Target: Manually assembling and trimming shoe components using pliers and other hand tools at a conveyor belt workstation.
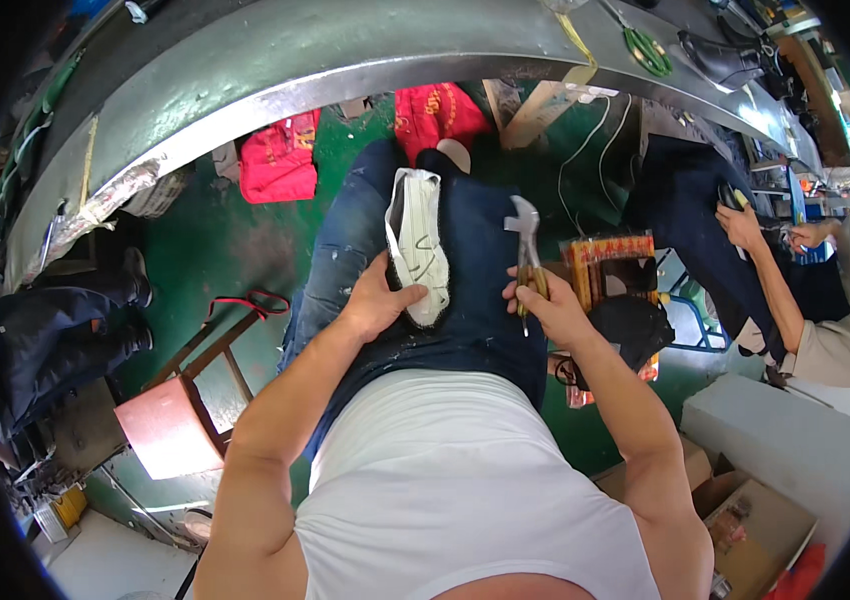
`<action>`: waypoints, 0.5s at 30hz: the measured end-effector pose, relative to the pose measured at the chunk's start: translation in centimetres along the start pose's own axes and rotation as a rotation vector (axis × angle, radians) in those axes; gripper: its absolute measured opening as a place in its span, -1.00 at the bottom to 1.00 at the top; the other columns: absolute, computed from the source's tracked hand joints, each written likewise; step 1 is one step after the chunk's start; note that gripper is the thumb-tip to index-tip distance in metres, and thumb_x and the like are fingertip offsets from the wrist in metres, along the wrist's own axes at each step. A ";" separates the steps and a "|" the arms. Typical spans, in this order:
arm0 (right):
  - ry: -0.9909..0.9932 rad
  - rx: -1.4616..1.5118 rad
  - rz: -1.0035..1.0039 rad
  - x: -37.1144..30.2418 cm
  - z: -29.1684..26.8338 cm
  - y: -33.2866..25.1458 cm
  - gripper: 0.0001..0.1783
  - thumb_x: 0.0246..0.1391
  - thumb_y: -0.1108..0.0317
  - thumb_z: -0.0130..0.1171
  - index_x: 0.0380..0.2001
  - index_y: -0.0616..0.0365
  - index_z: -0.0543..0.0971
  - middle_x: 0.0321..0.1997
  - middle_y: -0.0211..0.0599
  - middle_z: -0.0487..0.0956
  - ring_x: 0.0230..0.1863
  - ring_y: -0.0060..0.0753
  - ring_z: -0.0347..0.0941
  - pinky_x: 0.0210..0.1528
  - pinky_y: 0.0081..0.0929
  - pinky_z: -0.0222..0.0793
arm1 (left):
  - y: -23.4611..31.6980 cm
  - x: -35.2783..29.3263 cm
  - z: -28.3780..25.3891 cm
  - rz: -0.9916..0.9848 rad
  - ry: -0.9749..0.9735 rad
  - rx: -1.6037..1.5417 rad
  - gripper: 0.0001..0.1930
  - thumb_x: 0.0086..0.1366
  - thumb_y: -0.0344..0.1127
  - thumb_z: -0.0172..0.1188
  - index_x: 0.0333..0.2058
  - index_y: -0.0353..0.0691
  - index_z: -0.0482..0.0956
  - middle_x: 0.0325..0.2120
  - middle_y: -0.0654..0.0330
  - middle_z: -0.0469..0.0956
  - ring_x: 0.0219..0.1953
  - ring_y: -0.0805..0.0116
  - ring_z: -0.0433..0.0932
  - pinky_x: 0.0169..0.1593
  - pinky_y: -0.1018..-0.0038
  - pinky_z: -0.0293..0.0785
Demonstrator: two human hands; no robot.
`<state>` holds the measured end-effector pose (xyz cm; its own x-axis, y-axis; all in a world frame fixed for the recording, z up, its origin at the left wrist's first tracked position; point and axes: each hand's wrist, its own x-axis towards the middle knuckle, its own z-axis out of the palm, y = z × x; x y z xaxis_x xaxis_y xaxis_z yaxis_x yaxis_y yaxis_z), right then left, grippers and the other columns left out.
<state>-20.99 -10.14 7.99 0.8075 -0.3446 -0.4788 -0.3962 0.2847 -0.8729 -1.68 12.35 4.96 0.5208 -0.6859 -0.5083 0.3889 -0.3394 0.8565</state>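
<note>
Across my lap lies a white shoe [419,240] with dark lines on it and a dark, rough lower edge. My left hand [381,300] grips its near end, thumb on top and the other fingers hidden beneath. To the right of the shoe, and apart from it, my right hand [550,305] is closed round the yellowish handles of metal pincers [522,222] with a hammer-like head pointing away from me. A thin metal piece sticks out below those fingers; I cannot make out what it is.
A long metal-edged bench [275,98] curves across the far side, with green-handled scissors [647,50] on it. Red bags [280,160] lie beneath. At left is a wooden stool [170,425]; at right, a black bag [633,335], a cardboard box [760,535] and a seated co-worker [825,330].
</note>
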 end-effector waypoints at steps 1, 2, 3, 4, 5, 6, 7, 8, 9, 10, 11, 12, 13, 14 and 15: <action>-0.105 -0.098 -0.018 -0.1 0.2 -0.9 -0.70 0.28 0.34 0.11 0.00 0.28 0.47 -0.22 -0.28 0.60 -0.35 -0.53 0.51 -0.21 -0.53 0.44 | -0.5 0.1 0.2 0.027 0.030 0.026 -0.21 0.12 -0.53 0.38 0.30 -0.41 0.18 0.12 0.04 0.46 0.17 0.24 0.44 0.28 0.36 0.32; -0.105 -0.102 -0.005 -0.5 0.5 -2.1 -0.70 0.28 0.34 0.11 0.00 0.28 0.47 -0.22 -0.28 0.60 -0.35 -0.53 0.51 -0.21 -0.53 0.44 | -1.0 0.1 0.3 0.018 0.028 0.017 -0.21 0.12 -0.53 0.38 0.30 -0.41 0.18 0.12 0.04 0.46 0.17 0.24 0.44 0.28 0.36 0.32; -0.195 -0.357 0.084 -0.5 0.9 -4.0 -0.66 0.26 0.33 0.12 0.02 0.30 0.47 -0.23 -0.24 0.60 -0.36 -0.49 0.51 -0.21 -0.50 0.44 | -0.8 0.3 0.7 0.005 0.025 -0.007 -0.19 0.12 -0.51 0.39 0.31 -0.41 0.16 0.12 0.04 0.46 0.18 0.24 0.44 0.29 0.36 0.32; -0.281 -0.607 0.176 -0.5 1.1 -5.0 -0.62 0.23 0.33 0.14 0.04 0.33 0.46 -0.24 -0.20 0.60 -0.36 -0.44 0.50 -0.20 -0.48 0.44 | -0.2 0.2 1.2 -0.010 0.019 -0.028 -0.17 0.12 -0.50 0.40 0.31 -0.41 0.14 0.13 0.04 0.45 0.19 0.24 0.43 0.29 0.37 0.31; -0.315 -0.819 0.103 0.1 1.1 -5.3 -0.52 0.17 0.32 0.16 0.10 0.38 0.43 -0.20 -0.02 0.58 -0.24 -0.18 0.55 -0.07 -0.36 0.45 | 0.5 0.1 1.8 -0.009 0.028 -0.033 -0.12 0.14 -0.51 0.38 0.35 -0.41 0.03 0.13 0.01 0.45 0.20 0.22 0.42 0.29 0.36 0.31; -0.319 -0.827 0.105 0.3 1.2 -5.4 -0.52 0.17 0.32 0.16 0.10 0.38 0.43 -0.20 -0.02 0.58 -0.24 -0.18 0.55 -0.07 -0.36 0.45 | 0.0 0.2 2.1 -0.008 0.031 -0.041 -0.12 0.14 -0.51 0.38 0.35 -0.41 0.03 0.13 0.01 0.45 0.20 0.22 0.42 0.29 0.36 0.31; -0.293 -0.981 -0.122 0.6 1.2 -5.3 -0.49 0.16 0.33 0.15 0.13 0.39 0.41 -0.16 0.06 0.56 -0.15 -0.04 0.54 0.01 -0.30 0.43 | -0.7 0.5 2.4 0.009 0.073 0.028 -0.09 0.16 -0.46 0.38 0.36 -0.42 -0.03 0.13 -0.02 0.44 0.20 0.21 0.42 0.28 0.37 0.31; -0.266 -1.128 -0.355 1.0 1.4 -5.4 -0.46 0.15 0.34 0.15 0.17 0.39 0.39 -0.11 0.13 0.54 -0.06 0.09 0.52 0.08 -0.24 0.41 | -1.3 0.7 2.6 0.026 0.116 0.096 -0.06 0.17 -0.42 0.38 0.37 -0.44 -0.08 0.13 -0.06 0.44 0.20 0.20 0.42 0.28 0.37 0.31; -0.296 -1.150 -0.310 1.2 1.9 -6.5 -0.40 0.13 0.38 0.15 0.22 0.42 0.34 0.01 0.18 0.51 0.09 0.15 0.45 0.17 -0.18 0.36 | 0.2 -0.2 2.9 0.025 0.119 0.298 -0.02 0.19 -0.31 0.37 0.36 -0.49 -0.15 0.14 -0.19 0.42 0.22 0.08 0.42 0.28 0.35 0.31; -0.302 -1.159 -0.310 1.6 1.9 -6.8 -0.40 0.13 0.38 0.15 0.22 0.42 0.34 0.01 0.18 0.51 0.09 0.15 0.45 0.17 -0.18 0.36 | 0.0 -0.4 3.0 0.026 0.123 0.289 -0.02 0.19 -0.31 0.37 0.36 -0.49 -0.15 0.14 -0.19 0.42 0.22 0.08 0.42 0.28 0.35 0.31; -0.321 -1.196 -0.329 2.0 1.9 -7.1 -0.37 0.13 0.39 0.16 0.25 0.40 0.31 0.08 0.20 0.48 0.14 0.17 0.43 0.20 -0.18 0.35 | -0.1 -0.6 3.1 0.052 0.121 0.388 -0.01 0.19 -0.27 0.37 0.35 -0.53 -0.15 0.15 -0.24 0.40 0.22 0.01 0.42 0.28 0.34 0.31; -0.343 -1.234 -0.350 2.2 1.9 -7.3 -0.35 0.13 0.41 0.17 0.27 0.39 0.28 0.15 0.21 0.46 0.18 0.19 0.40 0.22 -0.18 0.34 | 0.0 -1.0 3.3 0.078 0.121 0.488 -0.01 0.19 -0.22 0.37 0.33 -0.56 -0.14 0.16 -0.30 0.38 0.23 -0.06 0.41 0.28 0.33 0.31; -0.350 -1.241 -0.350 2.2 1.9 -7.5 -0.35 0.13 0.41 0.17 0.27 0.39 0.28 0.15 0.21 0.46 0.18 0.19 0.40 0.22 -0.18 0.34 | 0.1 -1.4 3.5 0.094 0.117 0.527 0.00 0.20 -0.23 0.34 0.33 -0.62 -0.18 0.16 -0.39 0.34 0.23 -0.16 0.40 0.28 0.29 0.31; -0.346 -1.289 -0.383 2.1 2.0 -7.8 -0.34 0.13 0.42 0.17 0.28 0.40 0.27 0.17 0.22 0.43 0.19 0.20 0.39 0.23 -0.18 0.33 | 0.3 -1.8 3.9 0.093 0.122 0.519 0.00 0.20 -0.23 0.34 0.33 -0.62 -0.18 0.16 -0.39 0.34 0.23 -0.16 0.40 0.28 0.29 0.31; -0.339 -1.335 -0.416 2.1 2.1 -8.1 -0.33 0.12 0.42 0.17 0.28 0.42 0.25 0.20 0.23 0.41 0.21 0.20 0.37 0.24 -0.18 0.33 | 0.4 -2.0 4.1 0.113 0.123 0.577 0.02 0.20 -0.22 0.34 0.33 -0.64 -0.21 0.16 -0.42 0.33 0.23 -0.18 0.40 0.28 0.28 0.31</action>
<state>-15.17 -11.25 14.27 0.9522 0.0869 -0.2928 -0.0624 -0.8831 -0.4651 -5.70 10.94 6.71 0.6324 -0.6702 -0.3885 -0.1314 -0.5870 0.7988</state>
